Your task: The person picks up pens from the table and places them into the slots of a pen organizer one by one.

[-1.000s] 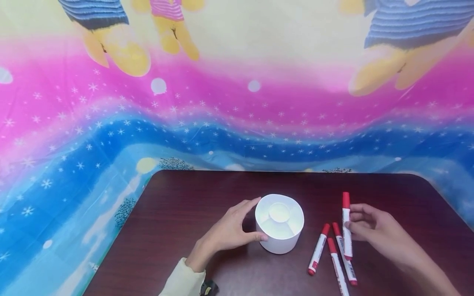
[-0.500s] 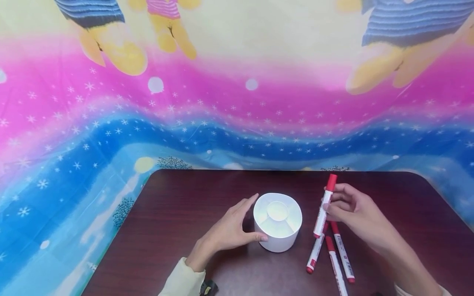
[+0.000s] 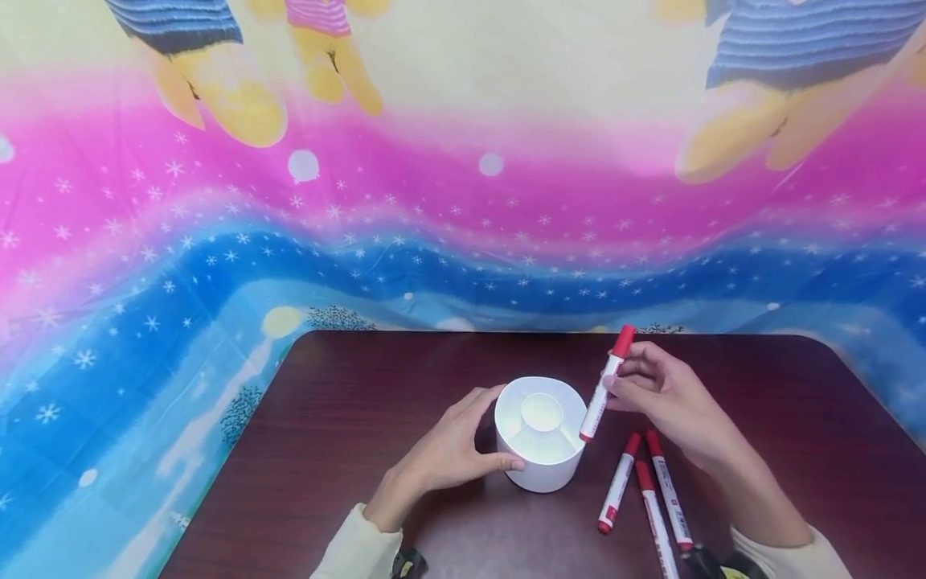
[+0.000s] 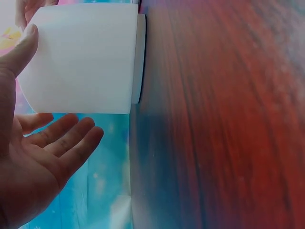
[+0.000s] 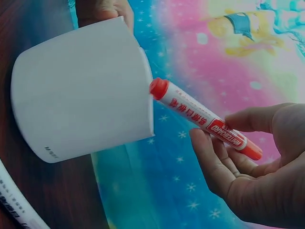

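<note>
Red-capped marker (image 3: 604,385) is pinched in the right hand (image 3: 669,400), tilted, its lower end at the rim of the white holder (image 3: 541,458). Left hand (image 3: 448,452) cups the holder's side, fingers relaxed. Three markers (image 3: 644,493) lie on the table (image 3: 347,418).

Dark table against a bright cartoon backdrop

A dark reddish-brown wooden table (image 3: 376,386) with rounded far corners fills the lower part of the head view. Behind it and down its left side hangs a glossy printed cloth (image 3: 463,241), banded from pale yellow at the top through pink to deep blue and light blue, scattered with white snowflakes and dots. Yellow cartoon figures (image 3: 217,72) in striped clothes run along its upper edge.
</note>
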{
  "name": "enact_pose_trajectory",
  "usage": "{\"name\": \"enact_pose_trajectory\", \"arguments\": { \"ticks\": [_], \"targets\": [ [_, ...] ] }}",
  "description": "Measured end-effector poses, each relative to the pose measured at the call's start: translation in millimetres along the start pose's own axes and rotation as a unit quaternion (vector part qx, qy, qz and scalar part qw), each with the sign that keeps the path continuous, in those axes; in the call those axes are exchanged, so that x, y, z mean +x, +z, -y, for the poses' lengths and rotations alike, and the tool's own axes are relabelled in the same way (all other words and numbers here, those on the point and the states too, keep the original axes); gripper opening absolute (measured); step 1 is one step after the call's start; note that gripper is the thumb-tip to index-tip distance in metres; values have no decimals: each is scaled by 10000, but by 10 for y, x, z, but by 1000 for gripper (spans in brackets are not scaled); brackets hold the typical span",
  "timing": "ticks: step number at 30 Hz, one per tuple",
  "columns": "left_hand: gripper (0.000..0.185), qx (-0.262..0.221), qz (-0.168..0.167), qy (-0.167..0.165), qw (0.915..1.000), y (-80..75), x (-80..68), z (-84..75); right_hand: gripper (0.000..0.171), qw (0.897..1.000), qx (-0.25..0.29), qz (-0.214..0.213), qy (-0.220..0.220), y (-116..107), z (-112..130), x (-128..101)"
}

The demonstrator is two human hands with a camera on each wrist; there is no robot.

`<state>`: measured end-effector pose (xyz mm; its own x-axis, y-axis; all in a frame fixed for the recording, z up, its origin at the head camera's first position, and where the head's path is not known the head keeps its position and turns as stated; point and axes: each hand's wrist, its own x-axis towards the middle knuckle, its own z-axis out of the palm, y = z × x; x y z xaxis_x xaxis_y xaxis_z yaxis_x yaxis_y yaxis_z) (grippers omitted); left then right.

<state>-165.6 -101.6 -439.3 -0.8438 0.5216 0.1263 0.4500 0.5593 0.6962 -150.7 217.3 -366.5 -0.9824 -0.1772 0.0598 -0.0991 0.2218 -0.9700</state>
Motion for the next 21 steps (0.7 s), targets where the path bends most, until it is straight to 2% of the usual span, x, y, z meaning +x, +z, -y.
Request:
{"name": "enact_pose_trajectory", "arguments": {
  "ticks": [6,12,21],
  "targets": [
    [103,-97,27,-18,9999,14,12,8,44,9999,66,96,22,32,-35,21],
    [105,-154,61,-95,9998,23,12,14,40,9998,-145,157,-37,19,-42,1],
    [105,-163,70,-125,9998,32,17,21,39,9990,-457,-4,-23,2,-41,2]
  ]
}}
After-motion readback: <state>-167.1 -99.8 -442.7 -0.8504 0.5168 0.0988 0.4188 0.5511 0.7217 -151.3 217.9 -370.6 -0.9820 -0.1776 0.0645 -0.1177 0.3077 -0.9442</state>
